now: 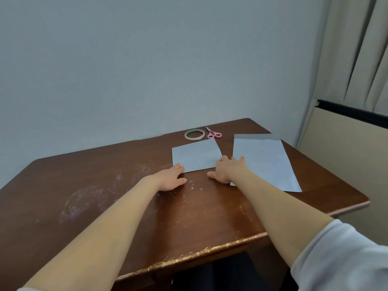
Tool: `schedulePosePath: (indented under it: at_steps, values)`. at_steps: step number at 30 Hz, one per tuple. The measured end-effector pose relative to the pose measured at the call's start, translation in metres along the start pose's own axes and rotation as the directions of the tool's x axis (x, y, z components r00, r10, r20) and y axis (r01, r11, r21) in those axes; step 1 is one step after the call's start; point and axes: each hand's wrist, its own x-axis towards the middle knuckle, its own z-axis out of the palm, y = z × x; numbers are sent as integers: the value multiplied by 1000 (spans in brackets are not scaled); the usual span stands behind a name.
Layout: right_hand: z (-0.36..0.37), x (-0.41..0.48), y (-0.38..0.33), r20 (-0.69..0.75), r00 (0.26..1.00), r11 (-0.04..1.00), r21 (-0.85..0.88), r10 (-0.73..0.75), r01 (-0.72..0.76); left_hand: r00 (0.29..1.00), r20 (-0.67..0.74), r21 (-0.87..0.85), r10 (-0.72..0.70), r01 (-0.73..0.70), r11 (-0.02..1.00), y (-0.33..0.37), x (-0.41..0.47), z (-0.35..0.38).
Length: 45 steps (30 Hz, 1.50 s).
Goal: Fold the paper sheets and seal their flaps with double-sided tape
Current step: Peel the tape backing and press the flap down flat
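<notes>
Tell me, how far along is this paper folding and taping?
Early on. The smaller pale paper sheet looks possibly folded once; the left hand and right hand rest at its near corners. The larger pale paper sheet beside it lies flat. The white tape roll and pink-handled scissors sit untouched at the wooden table's far edge, so sealing remains.

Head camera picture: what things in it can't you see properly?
All from the head view:
- Small sheet: folded or single, it lies too flat to tell.
- Large sheet: part of its left edge is hidden by the right hand.
- Left hand: its fingertips are at the small sheet's corner, on it or beside it, unclear.
- Tape roll: too small to show a loose end.
- Scissors: blades too small to tell open or closed.
</notes>
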Motion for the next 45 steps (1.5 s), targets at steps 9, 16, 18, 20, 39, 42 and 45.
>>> schedulePosePath:
  at_steps: [9, 16, 18, 20, 39, 42, 45]
  values:
    - [-24, 31, 8, -240, 966, 905, 426, 99, 13, 885, -453, -202, -109, 18, 979, 4, 38, -27]
    - [-16, 73, 4, -89, 983, 918, 351, -163, 184, 946, -319, 26, 57, -52, 998, 36, 88, -14]
    - [-10, 83, 4, -73, 983, 930, 320, -167, 182, 964, -265, 45, 26, -15, 999, 38, 101, -11]
    - [-7, 89, 8, -126, 982, 937, 305, -139, 172, 972, -235, 53, 19, -6, 999, 39, 109, -8]
    - [-23, 99, 13, -10, 991, 758, 645, 135, -97, 812, -179, -591, -555, 362, 721, -15, 93, -33]
    - [-24, 96, 7, 25, 991, 709, 697, 128, -109, 807, -193, -524, -558, 396, 754, -21, 84, -32]
    - [-24, 96, -2, 34, 992, 638, 763, 124, -106, 821, -180, -517, -542, 390, 762, -32, 77, -31]
